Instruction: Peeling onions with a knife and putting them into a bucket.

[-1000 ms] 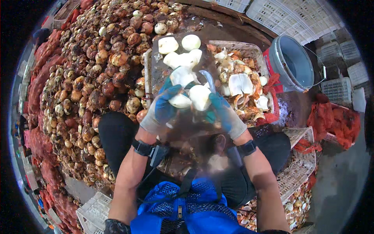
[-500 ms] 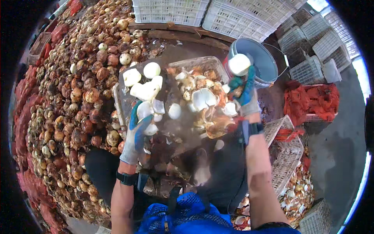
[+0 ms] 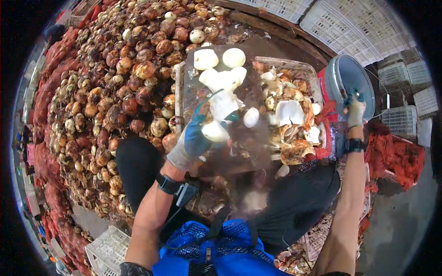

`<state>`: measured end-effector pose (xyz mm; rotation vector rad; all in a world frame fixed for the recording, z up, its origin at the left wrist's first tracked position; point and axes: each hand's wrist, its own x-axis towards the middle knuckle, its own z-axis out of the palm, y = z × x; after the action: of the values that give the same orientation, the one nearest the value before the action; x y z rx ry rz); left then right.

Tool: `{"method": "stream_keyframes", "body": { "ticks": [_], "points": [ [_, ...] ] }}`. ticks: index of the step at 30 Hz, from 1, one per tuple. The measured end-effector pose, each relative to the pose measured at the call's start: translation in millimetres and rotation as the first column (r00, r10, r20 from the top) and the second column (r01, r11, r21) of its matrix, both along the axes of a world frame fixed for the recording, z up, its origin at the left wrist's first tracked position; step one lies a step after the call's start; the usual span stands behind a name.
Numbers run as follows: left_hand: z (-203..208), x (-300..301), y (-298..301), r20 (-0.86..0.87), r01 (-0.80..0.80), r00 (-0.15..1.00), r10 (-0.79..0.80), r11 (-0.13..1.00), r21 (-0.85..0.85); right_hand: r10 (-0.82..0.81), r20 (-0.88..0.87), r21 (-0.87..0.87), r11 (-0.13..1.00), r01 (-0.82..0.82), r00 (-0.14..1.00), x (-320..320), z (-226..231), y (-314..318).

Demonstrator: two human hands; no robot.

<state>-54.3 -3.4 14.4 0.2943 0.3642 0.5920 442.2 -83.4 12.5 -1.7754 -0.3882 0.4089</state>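
My left hand [image 3: 195, 138], in a blue and grey glove, holds a peeled white onion [image 3: 215, 131] and what looks like a thin curved blade over a board with several peeled onions [image 3: 220, 69]. My right hand [image 3: 355, 110], gloved too, reaches out to the right and rests on the rim of a grey bucket [image 3: 350, 80]; whether it grips the rim or holds anything is unclear. Between them a crate [image 3: 294, 69] holds onion skins and white scraps [image 3: 290, 115].
A big heap of unpeeled brown onions [image 3: 110, 92] fills the left side. Red mesh sacks [image 3: 396, 158] lie at the right and along the far left. White plastic crates [image 3: 363, 27] are stacked at the back, and another [image 3: 108, 248] sits at the lower left.
My right hand went from the board out to the bucket on the right; the peeled onion it carried is no longer seen in it. My left hand stayed at the board with its onion.
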Motion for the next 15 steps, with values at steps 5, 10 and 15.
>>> {"method": "stream_keyframes", "body": {
  "ticks": [5, 10, 15],
  "points": [
    [-6, -10, -2, 0.144, 0.137, 0.981, -0.133, 0.99, -0.018, 0.624, -0.037, -0.019, 0.78, -0.625, 0.78, -201, 55, 8],
    [-27, -19, -7, 0.022, 0.203, 0.978, -0.208, 0.971, 0.124, 0.89, -0.143, 0.037, 0.442, -0.896, 0.433, -305, 66, -10],
    [2, -11, -15, -0.444, 0.39, 0.881, 0.164, 0.281, 0.877, 0.939, -0.151, -0.09, 0.297, -0.951, 0.308, -317, 28, -8]
  ]
}}
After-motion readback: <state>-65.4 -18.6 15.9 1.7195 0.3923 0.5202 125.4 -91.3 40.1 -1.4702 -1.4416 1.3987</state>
